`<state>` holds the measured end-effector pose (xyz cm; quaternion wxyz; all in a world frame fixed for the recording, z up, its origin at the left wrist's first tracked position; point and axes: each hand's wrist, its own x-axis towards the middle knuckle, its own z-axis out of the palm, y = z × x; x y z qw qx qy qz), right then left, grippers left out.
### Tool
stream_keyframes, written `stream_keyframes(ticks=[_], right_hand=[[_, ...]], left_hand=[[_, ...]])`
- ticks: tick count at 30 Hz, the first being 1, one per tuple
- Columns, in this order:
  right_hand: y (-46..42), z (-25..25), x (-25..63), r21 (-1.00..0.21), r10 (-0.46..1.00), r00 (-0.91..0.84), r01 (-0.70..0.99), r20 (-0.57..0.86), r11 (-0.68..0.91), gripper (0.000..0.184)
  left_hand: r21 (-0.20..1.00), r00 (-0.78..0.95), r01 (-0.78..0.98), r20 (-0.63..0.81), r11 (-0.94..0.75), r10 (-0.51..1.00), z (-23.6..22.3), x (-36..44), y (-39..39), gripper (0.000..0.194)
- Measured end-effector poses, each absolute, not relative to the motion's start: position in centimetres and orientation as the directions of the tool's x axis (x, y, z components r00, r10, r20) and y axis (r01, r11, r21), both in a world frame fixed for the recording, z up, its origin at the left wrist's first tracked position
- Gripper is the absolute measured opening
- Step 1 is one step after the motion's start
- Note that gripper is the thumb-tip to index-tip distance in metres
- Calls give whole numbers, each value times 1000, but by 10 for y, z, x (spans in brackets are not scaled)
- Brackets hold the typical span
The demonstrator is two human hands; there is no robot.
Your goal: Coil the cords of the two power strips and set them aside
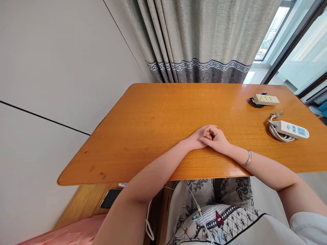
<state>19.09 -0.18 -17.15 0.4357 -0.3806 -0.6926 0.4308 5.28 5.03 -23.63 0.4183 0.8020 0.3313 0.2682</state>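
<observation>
Both arms rest on the wooden table near its front edge, and the hands meet there. My left hand lies low on the tabletop, its fingers mostly hidden behind the other hand. My right hand lies against it, with fingers curled in and thumb across; no object shows in it. Silver bangles circle the right wrist. On the right side of the table, nearest to the right hand, is a white power strip with blue sockets, its cord coiled. Behind it sits a cream power strip with a black cord.
The wooden table has rounded corners. A grey curtain hangs beyond it, and a pale wall runs along the left. Below the front left edge lie a dark phone and a white cable. Glass doors stand at right.
</observation>
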Motion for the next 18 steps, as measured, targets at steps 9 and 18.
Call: stream_keyframes(ticks=[9, 18], right_hand=[[2, -180, 192, -966, 934, -279, 71, 221, 250, 24], [6, -173, 192, -980, 948, -248, -46, 197, 192, 55]], left_hand=[[856, 625, 307, 148, -416, 766, -207, 51, 35, 31], [650, 723, 402, 207, -645, 659, -196, 52, 40, 32]])
